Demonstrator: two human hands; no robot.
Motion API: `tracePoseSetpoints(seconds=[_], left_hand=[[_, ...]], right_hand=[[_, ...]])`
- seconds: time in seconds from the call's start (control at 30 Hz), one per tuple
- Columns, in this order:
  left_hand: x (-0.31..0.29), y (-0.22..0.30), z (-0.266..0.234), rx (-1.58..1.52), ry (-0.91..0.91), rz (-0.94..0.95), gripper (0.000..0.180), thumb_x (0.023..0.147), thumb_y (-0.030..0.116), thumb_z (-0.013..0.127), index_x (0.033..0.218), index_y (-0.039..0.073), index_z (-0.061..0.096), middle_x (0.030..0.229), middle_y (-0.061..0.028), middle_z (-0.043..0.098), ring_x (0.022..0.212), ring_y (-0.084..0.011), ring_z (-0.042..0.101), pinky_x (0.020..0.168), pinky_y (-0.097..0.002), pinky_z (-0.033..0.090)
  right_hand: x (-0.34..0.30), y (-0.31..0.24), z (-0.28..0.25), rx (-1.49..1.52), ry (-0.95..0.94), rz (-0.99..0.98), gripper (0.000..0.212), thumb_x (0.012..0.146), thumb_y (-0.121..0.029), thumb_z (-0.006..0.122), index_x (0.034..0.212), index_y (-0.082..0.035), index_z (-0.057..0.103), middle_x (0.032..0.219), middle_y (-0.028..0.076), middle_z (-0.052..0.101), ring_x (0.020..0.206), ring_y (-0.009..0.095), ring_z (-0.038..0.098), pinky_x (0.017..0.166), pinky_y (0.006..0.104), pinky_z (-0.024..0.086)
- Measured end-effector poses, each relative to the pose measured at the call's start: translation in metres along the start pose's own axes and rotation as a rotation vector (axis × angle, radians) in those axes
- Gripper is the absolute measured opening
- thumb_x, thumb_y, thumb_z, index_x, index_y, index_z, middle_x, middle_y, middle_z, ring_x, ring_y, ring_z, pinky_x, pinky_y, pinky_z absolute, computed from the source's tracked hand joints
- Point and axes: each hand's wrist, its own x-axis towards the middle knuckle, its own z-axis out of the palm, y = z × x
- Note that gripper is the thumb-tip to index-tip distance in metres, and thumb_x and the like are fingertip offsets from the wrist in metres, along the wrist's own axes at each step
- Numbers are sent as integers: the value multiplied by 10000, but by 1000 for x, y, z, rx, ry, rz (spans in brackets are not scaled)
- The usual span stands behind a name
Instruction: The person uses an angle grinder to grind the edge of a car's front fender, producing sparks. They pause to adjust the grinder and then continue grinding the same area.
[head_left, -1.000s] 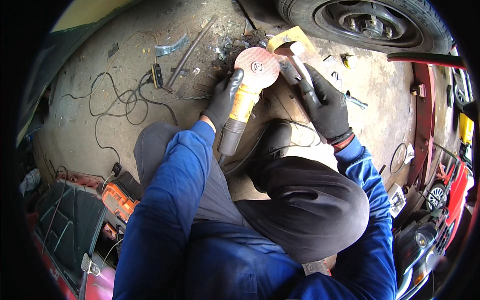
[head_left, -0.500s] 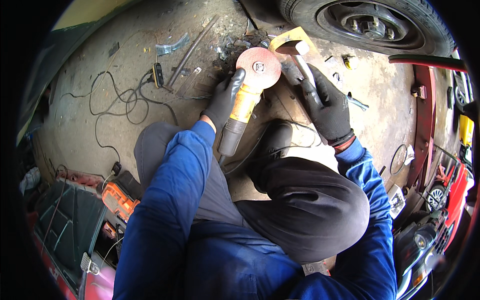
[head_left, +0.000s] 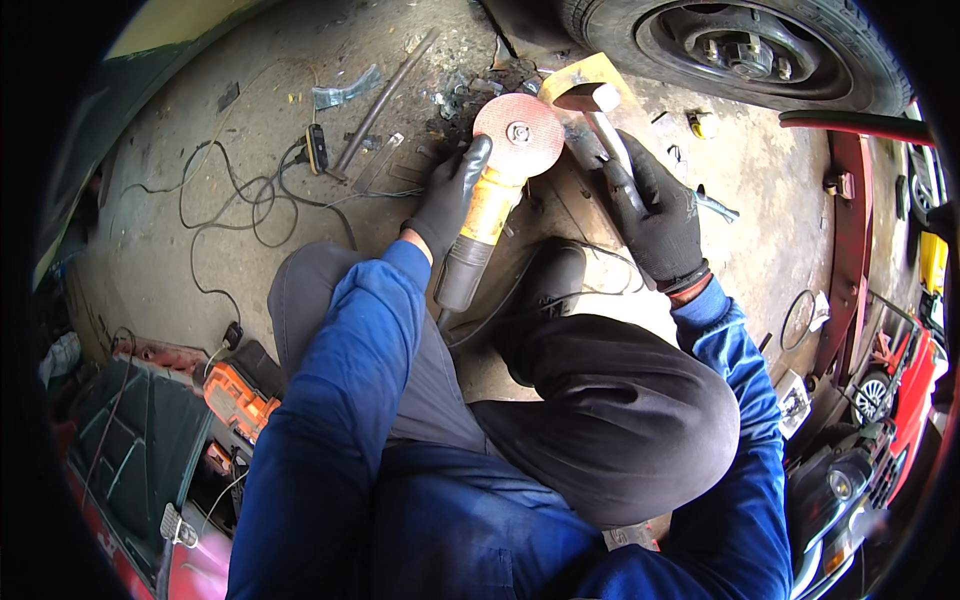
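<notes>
My left hand (head_left: 447, 196), in a black glove, is closed round the front of a yellow and dark grey angle grinder (head_left: 490, 208). The grinder's red disc (head_left: 518, 136) faces up, away from my knees. In my right hand (head_left: 663, 215), also gloved, a hammer (head_left: 613, 146) is gripped by its handle, with its metal head pointing away from me. Beneath the hammer lies a dark, flat metal piece (head_left: 583, 148), partly covered by the hammer and glove. A yellow angled piece (head_left: 586, 72) sits just behind the hammer head.
A car wheel (head_left: 745, 55) stands at the far right. On the left floor lie a tangled black cable (head_left: 262, 205), a metal rod (head_left: 385, 105) and scraps. An orange tool (head_left: 236, 398) rests by a dark green panel (head_left: 130, 430). A red steel beam (head_left: 848, 230) runs along the right.
The hammer head has tilted slightly in my right hand. My left hand and the grinder have hardly moved.
</notes>
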Motion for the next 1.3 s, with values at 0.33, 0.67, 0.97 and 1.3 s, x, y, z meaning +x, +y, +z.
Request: tracePoseSetpoints(seconds=[0.33,0.67,0.97,1.3], left_hand=[[0,-2,3,-8,33,-7,697,1167,670,570,1442,47,720,1149,-96,829,926,-181,816,829,-338,670],[-3,-1,3,30,33,8,726,1160,697,563,1428,44,731,1158,-91,829,933,-176,812,835,-342,667],[4,-4,-5,-14,-2,-42,705,1169,673,562,1452,47,720,1170,-90,825,947,-186,812,859,-359,673],[5,-7,-11,3,-67,-25,592,1167,541,657,1454,25,704,1216,-119,821,969,-207,825,862,-376,682]], right_hand=[[0,-3,0,12,-13,42,423,1104,-276,775,1481,-87,745,1179,254,821,968,399,839,858,454,655],[0,-1,-2,-95,-75,53,446,1094,-254,784,1500,-78,726,1169,242,821,999,417,832,861,468,650],[-1,-3,-2,-96,-29,71,426,1124,-288,750,1490,-70,733,1179,243,824,1010,386,841,880,434,651],[-2,-2,-5,75,7,115,412,1114,-248,762,1466,-34,742,1194,248,832,1060,383,846,915,428,651]])
